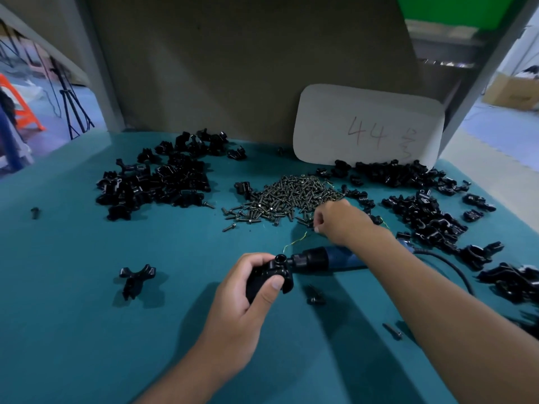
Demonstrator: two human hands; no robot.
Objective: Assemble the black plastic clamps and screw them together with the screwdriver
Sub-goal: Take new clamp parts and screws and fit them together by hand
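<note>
My left hand (248,290) grips a black plastic clamp (275,272) just above the teal table, thumb pressed on its front. A blue and black electric screwdriver (326,258) lies on the table right behind the clamp, its tip toward it. My right hand (339,220) reaches over the screwdriver to the near right edge of the screw pile (285,196), fingers curled down and pinched together at the screws. Whether a screw is between the fingertips is hidden.
Heaps of black clamp parts lie at the back left (154,182) and right (420,211). One clamp piece (135,279) lies alone at the left. Loose screws (392,330) dot the teal table (87,330). A white card (367,126) leans against the back wall.
</note>
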